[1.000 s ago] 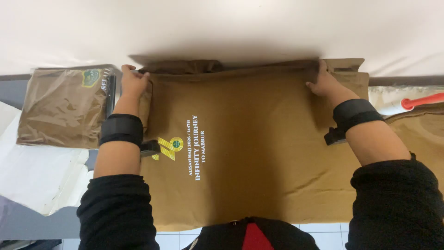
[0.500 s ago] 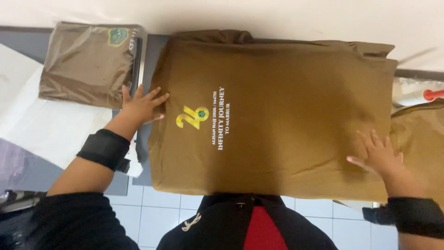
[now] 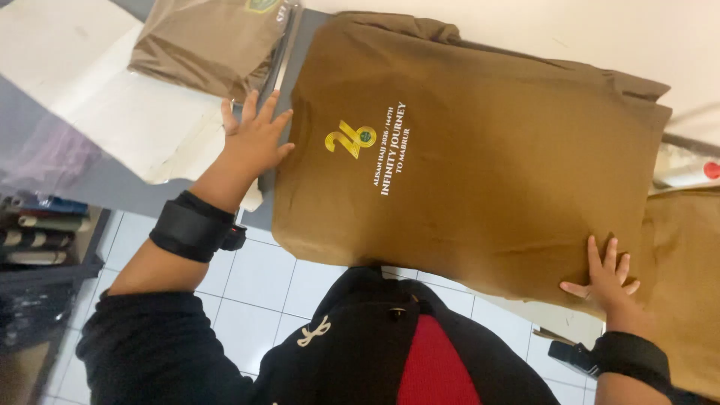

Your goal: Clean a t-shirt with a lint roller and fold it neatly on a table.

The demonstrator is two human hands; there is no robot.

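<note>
So the big brown folded cotton shirt with a gold-and-white chest print [image 3: 480, 165] is laid flat on the grey worktop [image 3: 90, 180], its near edge hanging a bit over the side. The sleeves look tucked under already and the body is squared up, so the fold seems mostly done; flattening is probably what's left. The left hand [image 3: 255, 139] is spread open, pressed at the shirt's left edge, nothing gripped. The right hand [image 3: 606, 279] is splayed flat on the near right corner, also empty. A bagged brown shirt [image 3: 210, 41] and white paper sheet [image 3: 112, 97] are seen alongside; white floor tiles [image 3: 247, 285] below.
</note>
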